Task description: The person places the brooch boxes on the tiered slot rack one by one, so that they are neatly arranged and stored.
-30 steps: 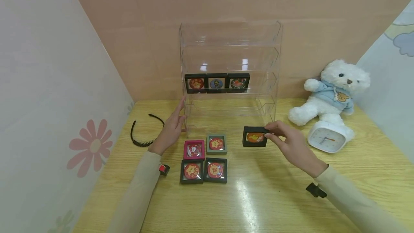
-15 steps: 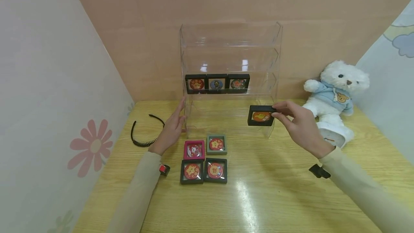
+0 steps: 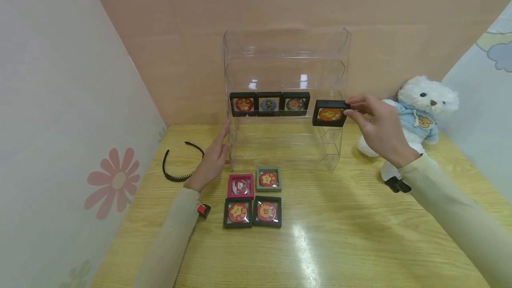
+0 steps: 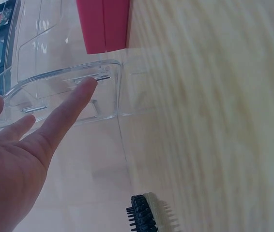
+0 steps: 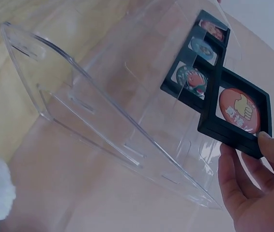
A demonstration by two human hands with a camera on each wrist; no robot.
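Note:
Between thumb and fingers my right hand [image 3: 378, 123] pinches a black square display frame [image 3: 330, 114] by its right edge. Inside that frame is a red round badge with a yellow thumbs-up [image 5: 239, 110]. It is held up in front of the right part of a clear acrylic tiered rack [image 3: 280, 139]. Three black framed badges [image 3: 269, 104] stand side by side on the rack's middle tier, left of the held one. My left hand [image 3: 212, 163] has its fingers extended along the rack's left side panel, and a fingertip touches the panel [image 4: 109, 99] in the left wrist view.
On the table lie a pink frame [image 3: 230, 186], a green frame [image 3: 269, 168] and two black frames [image 3: 253, 211]. A black headband [image 3: 176, 178] is at left. A white teddy bear [image 3: 418, 119] sits at right, with a white clock [image 3: 389, 171] mostly hidden behind my right arm.
My right hand has lifted the black frame up from near the table to the height of the middle tier, slightly rightward. The left hand has stayed at the rack's side.

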